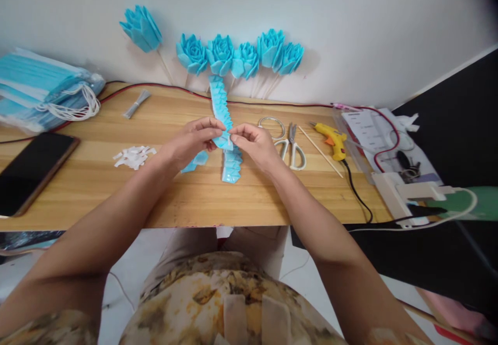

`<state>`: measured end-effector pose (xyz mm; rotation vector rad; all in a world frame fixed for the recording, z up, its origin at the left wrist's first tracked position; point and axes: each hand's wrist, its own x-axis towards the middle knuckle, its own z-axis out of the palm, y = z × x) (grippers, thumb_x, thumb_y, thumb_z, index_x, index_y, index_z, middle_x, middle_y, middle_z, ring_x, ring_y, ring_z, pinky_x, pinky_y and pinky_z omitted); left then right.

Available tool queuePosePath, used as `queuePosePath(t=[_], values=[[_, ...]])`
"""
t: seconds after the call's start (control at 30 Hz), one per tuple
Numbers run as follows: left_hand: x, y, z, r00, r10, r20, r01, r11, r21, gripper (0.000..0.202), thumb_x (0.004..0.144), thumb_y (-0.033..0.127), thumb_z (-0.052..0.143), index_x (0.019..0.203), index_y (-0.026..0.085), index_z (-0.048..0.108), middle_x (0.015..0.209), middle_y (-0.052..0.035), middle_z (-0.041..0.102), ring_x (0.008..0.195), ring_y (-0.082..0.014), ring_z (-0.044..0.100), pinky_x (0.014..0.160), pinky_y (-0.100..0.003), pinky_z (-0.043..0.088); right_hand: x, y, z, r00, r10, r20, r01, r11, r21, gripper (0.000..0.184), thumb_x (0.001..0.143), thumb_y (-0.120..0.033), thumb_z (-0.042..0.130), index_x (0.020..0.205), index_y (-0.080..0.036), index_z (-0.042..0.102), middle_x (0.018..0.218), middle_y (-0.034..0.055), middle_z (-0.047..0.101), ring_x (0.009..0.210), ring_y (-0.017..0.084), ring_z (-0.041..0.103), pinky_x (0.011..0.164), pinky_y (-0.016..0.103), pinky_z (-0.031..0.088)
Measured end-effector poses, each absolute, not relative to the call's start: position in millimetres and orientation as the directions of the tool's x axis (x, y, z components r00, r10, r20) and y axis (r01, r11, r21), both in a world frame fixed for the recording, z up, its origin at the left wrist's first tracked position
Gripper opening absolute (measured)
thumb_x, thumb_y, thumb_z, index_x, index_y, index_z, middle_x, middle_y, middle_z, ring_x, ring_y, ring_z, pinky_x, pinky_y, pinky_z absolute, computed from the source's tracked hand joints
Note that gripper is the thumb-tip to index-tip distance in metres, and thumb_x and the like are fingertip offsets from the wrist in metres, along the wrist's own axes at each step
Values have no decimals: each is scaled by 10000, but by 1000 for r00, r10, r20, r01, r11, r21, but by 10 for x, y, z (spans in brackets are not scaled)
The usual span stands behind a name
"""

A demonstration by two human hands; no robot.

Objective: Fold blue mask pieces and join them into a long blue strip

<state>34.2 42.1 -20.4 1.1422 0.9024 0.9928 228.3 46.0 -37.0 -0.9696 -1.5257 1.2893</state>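
Note:
Between my two hands is a small blue fabric petal point(222, 141), with a bit of white at its right side. My left hand point(203, 136) pinches its left and upper edge. The fingertips of my right hand point(252, 141) close on its right edge. Under and behind the hands runs a long row of overlapping folded blue petals point(232, 166) on the wooden table. A few loose blue pieces point(193, 162) lie beside my left hand. To the left is a small pile of white strips point(134, 156).
Several blue fabric flowers point(220, 54) on sticks lean at the wall. Scissors point(291, 145), a tape ring point(272, 127), a wooden stick point(321, 151) and a yellow glue gun point(331, 140) lie right. A phone point(35, 171) and bagged face masks point(42, 88) lie left; a power strip point(397, 199) sits far right.

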Motion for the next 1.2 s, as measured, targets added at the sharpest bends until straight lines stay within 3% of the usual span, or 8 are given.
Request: queuePosePath(t=[0.1,0.23,0.43,0.63,0.8,1.0,1.2], values=[[363,425,-244,350,933,-89,-234,179,956,391,725,405,814,1020,178,693,729,1,625,604,-121,558,552,-236,429,2281,459,-368,-240,954,178,0,184,-983,210,775,-379,724,886,-201,729,787,-17,729,731,131,637,695,272,513],[401,427,-296,415,900,-136,-255,258,932,506,739,538,815,1061,172,678,753,-15,655,610,-128,593,552,-233,445,2283,455,-372,-185,955,234,-5,237,-972,188,805,-374,712,889,-207,732,812,-19,737,747,128,645,710,271,518],[416,448,-280,407,907,-112,-316,255,914,457,764,554,769,994,168,687,733,-33,670,603,-144,596,563,-245,464,2298,494,-402,-96,956,278,67,285,-956,164,818,-352,691,878,-202,718,789,-20,722,715,121,618,702,272,511],[421,431,-280,288,953,-93,-189,152,970,425,761,559,789,708,164,641,646,-39,627,556,-114,546,520,-229,418,2294,478,-407,-113,953,280,109,292,-950,175,838,-352,682,921,-209,737,858,-3,751,758,134,648,731,286,524],[402,415,-282,272,961,-50,-131,88,987,366,715,499,836,737,177,665,689,-30,648,571,-110,528,532,-236,411,2283,467,-400,-84,952,293,173,304,-937,180,848,-344,660,936,-209,740,870,4,756,753,138,648,736,296,527],[414,411,-268,353,929,-110,-201,190,961,432,779,613,731,761,189,649,718,-39,655,579,-127,562,522,-245,429,2272,496,-427,-19,972,234,82,234,-969,208,835,-383,683,949,-213,713,895,12,747,810,147,668,771,301,541],[441,406,-335,278,959,-55,-82,81,993,321,697,409,859,700,168,647,659,-8,626,556,-86,514,537,-215,407,2249,487,-453,-65,984,165,-8,164,-986,236,790,-388,719,937,-204,718,863,2,749,791,139,668,754,289,547]])
